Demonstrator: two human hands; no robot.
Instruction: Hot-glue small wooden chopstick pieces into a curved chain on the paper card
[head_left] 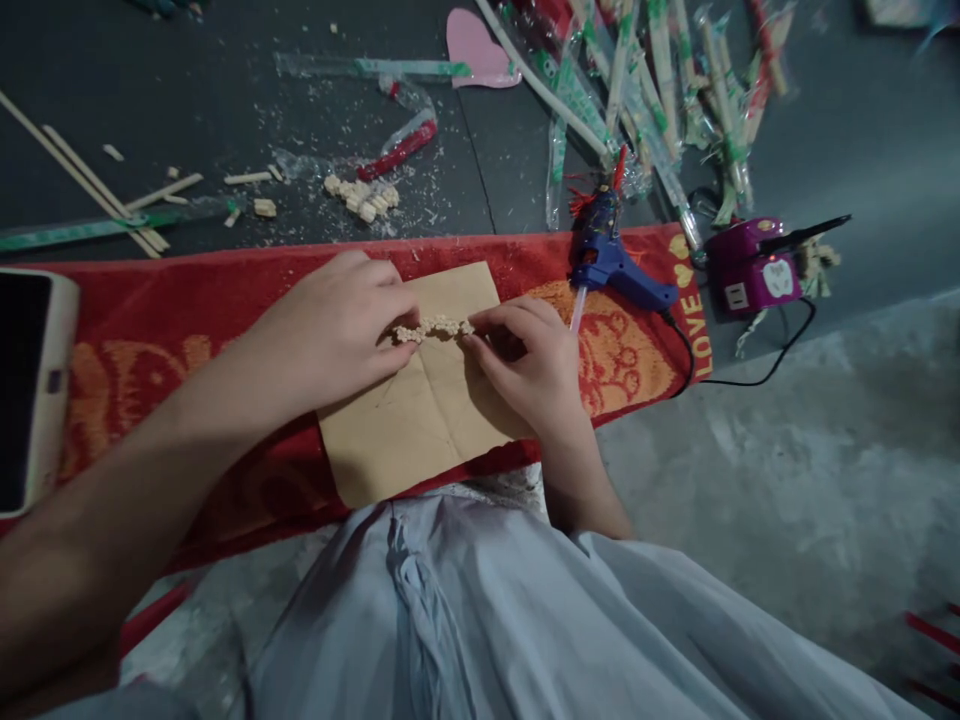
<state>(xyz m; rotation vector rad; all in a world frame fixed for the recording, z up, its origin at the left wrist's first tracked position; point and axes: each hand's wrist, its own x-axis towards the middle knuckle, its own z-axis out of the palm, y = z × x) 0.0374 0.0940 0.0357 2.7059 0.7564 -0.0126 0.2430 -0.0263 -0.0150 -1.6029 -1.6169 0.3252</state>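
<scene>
Over a tan sheet of paper (405,440), both hands hold a thin, bumpy strip of small pale wooden pieces (439,327). My left hand (337,320) pinches the strip's left end between thumb and fingers. At its right end, the thumb and forefinger of my right hand (532,355) close on the tip. The strip bends slightly and lies just above or on the paper; I cannot tell which. Fold lines run across the sheet, which rests on a red towel (270,480) with orange patterns.
A blue glue gun (615,265) lies right of my hands, near a purple power socket block (754,268) with a black cord. Beyond the towel are cut wooden bits (364,198), chopsticks (97,180), wrapped chopsticks (652,90) and a pink heart (484,48). A phone (34,390) is far left.
</scene>
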